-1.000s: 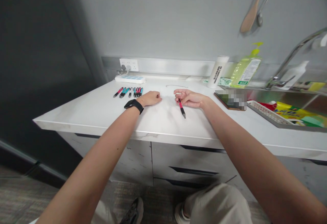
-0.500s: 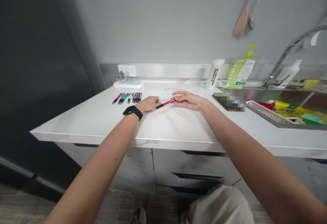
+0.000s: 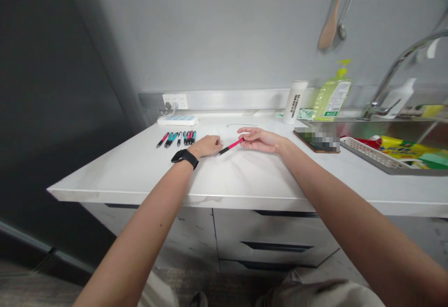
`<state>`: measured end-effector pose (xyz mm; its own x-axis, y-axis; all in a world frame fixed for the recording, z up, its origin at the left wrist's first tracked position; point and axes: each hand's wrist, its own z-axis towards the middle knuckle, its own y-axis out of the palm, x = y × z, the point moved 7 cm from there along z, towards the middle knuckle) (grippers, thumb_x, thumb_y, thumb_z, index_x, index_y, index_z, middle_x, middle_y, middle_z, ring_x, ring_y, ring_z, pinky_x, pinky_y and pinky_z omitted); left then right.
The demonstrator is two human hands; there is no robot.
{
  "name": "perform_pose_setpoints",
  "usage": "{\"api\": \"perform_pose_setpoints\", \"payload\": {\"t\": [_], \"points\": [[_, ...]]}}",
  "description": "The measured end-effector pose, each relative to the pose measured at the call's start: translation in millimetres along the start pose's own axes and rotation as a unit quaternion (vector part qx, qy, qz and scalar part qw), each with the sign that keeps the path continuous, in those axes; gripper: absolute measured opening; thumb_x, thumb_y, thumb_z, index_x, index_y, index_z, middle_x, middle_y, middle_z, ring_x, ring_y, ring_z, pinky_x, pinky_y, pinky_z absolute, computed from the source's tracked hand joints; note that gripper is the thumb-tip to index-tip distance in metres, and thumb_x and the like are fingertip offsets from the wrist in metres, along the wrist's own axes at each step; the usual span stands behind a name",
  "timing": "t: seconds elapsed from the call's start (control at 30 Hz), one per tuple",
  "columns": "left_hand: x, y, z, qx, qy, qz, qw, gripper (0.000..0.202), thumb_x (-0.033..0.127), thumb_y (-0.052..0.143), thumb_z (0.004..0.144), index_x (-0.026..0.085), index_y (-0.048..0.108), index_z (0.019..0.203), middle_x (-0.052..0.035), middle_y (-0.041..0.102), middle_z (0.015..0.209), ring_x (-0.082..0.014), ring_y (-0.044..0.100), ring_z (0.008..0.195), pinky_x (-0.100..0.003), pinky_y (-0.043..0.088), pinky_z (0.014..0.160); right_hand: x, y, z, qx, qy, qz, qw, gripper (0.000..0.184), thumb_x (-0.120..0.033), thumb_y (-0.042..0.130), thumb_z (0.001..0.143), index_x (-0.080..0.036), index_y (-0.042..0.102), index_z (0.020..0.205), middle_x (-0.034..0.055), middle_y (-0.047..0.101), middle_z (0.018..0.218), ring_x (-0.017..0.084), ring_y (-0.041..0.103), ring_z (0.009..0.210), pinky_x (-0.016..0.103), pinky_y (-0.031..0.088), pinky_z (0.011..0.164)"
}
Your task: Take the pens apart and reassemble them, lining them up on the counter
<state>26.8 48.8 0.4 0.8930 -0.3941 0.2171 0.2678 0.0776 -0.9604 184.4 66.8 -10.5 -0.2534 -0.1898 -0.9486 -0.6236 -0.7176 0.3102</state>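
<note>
A pen [image 3: 234,145] with a red barrel and black grip slants above the white counter, its tip towards the lower left. My right hand [image 3: 261,140] pinches its upper end, the other fingers loosely bent. Beside the pen's grip, my left hand [image 3: 207,146] is closed with fingers curled under; what they hold, if anything, is hidden. A black watch [image 3: 185,157] is on the left wrist. Left of that hand, several pens [image 3: 189,137] in red, teal and white lie in a row on the counter.
A power strip [image 3: 178,120] lies behind the pens. To the right are a phone-like flat object [image 3: 317,140], a white cylinder [image 3: 295,102], a yellow-green pump bottle [image 3: 332,97] and a sink with a faucet [image 3: 392,71]. A thin cord [image 3: 241,125] lies behind my hands.
The pen has shifted slightly right and tilted more steeply, its tip now further out from the left hand. The right fingers have changed their hold at its upper end. The camera view has shifted slightly.
</note>
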Motion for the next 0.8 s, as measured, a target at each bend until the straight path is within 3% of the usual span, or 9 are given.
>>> {"api": "perform_pose_setpoints", "payload": {"t": [0.17,0.37,0.43,0.57,0.67,0.8], "points": [[1,1.1,3,-0.006,-0.004,0.014,1.000,0.021,0.032,0.042,0.079,0.019,0.058,0.075,-0.0046,0.065,0.078,-0.0178,0.058,0.073,-0.027,0.042,0.069,2,0,-1,0.012,0.009,-0.013,1.000,0.039,0.012,0.057,0.063,-0.015,0.055,0.092,-0.0056,0.055,0.063,0.010,0.066,0.073,0.027,0.054,0.082],[2,2.5,9,0.004,0.019,0.041,0.999,0.019,0.032,0.045,0.078,0.019,0.057,0.074,-0.0052,0.064,0.075,-0.0177,0.056,0.068,-0.028,0.040,0.066,0,-1,1,0.022,-0.008,-0.026,0.999,0.040,0.018,0.061,0.049,-0.015,0.048,0.069,-0.0098,0.047,0.054,0.007,0.064,0.063,0.018,0.054,0.069],[8,-2.1,8,0.024,0.042,0.035,0.998,0.019,0.030,0.043,0.079,0.019,0.057,0.073,-0.0048,0.063,0.075,-0.0174,0.056,0.068,-0.028,0.040,0.067,0,-4,2,0.039,-0.011,-0.028,0.999,0.038,0.017,0.063,0.052,-0.015,0.049,0.070,-0.0074,0.055,0.059,0.008,0.065,0.066,0.018,0.054,0.071],[29,-12.8,4,0.053,0.123,0.015,0.991,0.013,0.025,0.045,0.079,0.018,0.056,0.077,-0.0039,0.061,0.077,-0.0168,0.054,0.071,-0.028,0.041,0.069,4,-7,4,0.053,0.005,-0.029,0.998,0.034,0.007,0.065,0.067,-0.015,0.055,0.091,0.0047,0.069,0.086,0.010,0.067,0.077,0.020,0.056,0.074],[43,-18.7,-1,0.064,0.155,0.017,0.986,0.010,0.024,0.047,0.079,0.018,0.054,0.077,-0.0041,0.060,0.078,-0.0164,0.053,0.072,-0.028,0.041,0.070,8,-8,6,0.051,0.022,-0.025,0.998,0.023,-0.003,0.062,0.078,-0.013,0.056,0.097,0.0078,0.070,0.086,0.008,0.065,0.064,0.020,0.057,0.066],[58,-23.0,-10,0.081,0.175,0.003,0.981,0.017,0.033,0.048,0.082,0.018,0.053,0.089,-0.0026,0.060,0.082,-0.0153,0.053,0.072,-0.027,0.040,0.068,4,-7,9,0.074,-0.001,0.001,0.997,0.023,0.001,0.060,0.077,-0.013,0.058,0.095,0.0056,0.069,0.082,0.009,0.065,0.067,0.020,0.056,0.068]]}}
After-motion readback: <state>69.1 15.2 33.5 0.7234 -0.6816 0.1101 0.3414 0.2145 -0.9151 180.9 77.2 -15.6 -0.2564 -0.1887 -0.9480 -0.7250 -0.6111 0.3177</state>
